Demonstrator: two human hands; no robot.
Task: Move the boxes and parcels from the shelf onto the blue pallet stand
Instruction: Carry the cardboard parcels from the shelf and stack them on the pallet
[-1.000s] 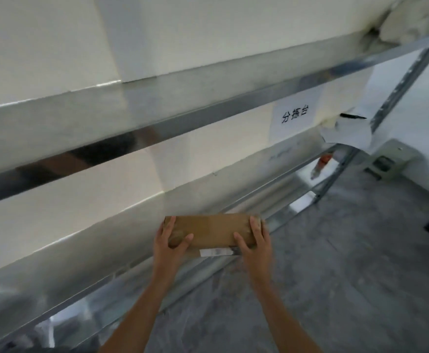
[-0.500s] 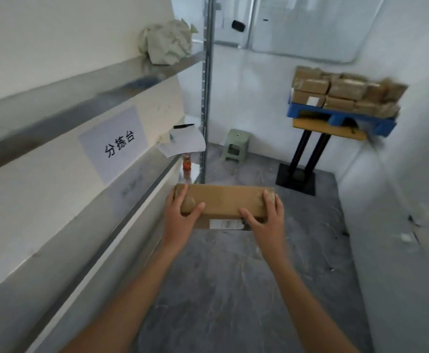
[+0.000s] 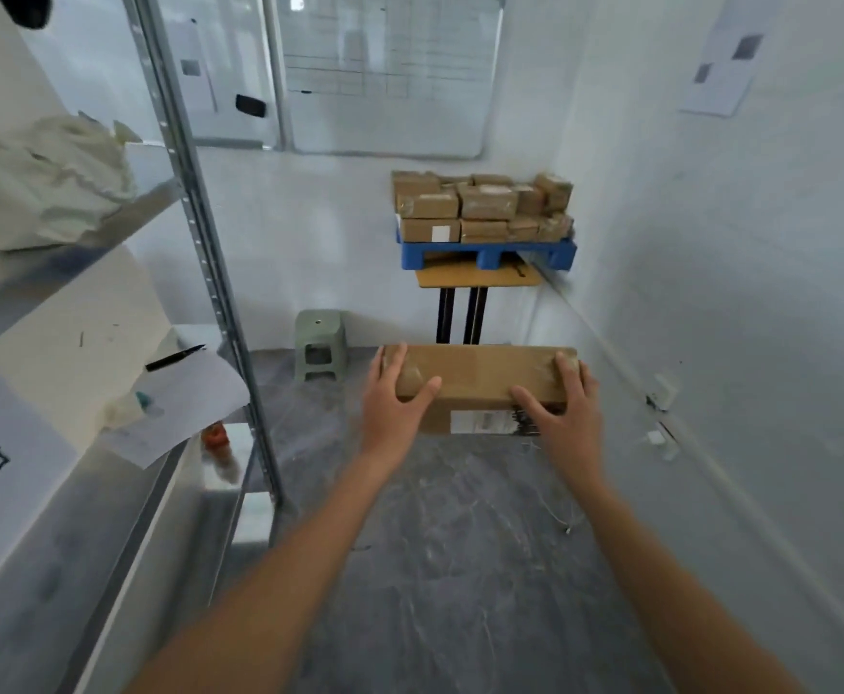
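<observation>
At the far left, a metal shelf (image 3: 109, 518) is running along the wall, carrying a crumpled pale cloth (image 3: 44, 187) on its upper level and, lower down, a loose paper sheet (image 3: 184, 398) with a black pen (image 3: 174, 358) lying on it. A small orange object (image 3: 215, 437) is sitting on the lowest level, and a green stool (image 3: 318, 350) is standing on the floor just past the shelf's post.

In the middle, the left hand (image 3: 393, 403) is gripping the left end of a long cardboard box (image 3: 480, 378), its fingers wrapping over the top and its thumb spreading across the near face. The box is hanging level in the air above the grey floor, off the shelf and well short of its goal. Straight ahead, at the far wall, the blue pallet stand (image 3: 485, 252) is already carrying a crowded pile of parcels (image 3: 480, 205).

To the right, the right hand (image 3: 562, 410) is mirroring the grip on the box's other end, fingers curling over the top edge and thumb lying on the near face beside the white label (image 3: 482, 422).

The step in hand looks like the carry. Doing it well probably means keeping the box level between both hands while walking forward, then raising it above the pile and setting it on a flat spot without nudging the parcels near the edges.
</observation>
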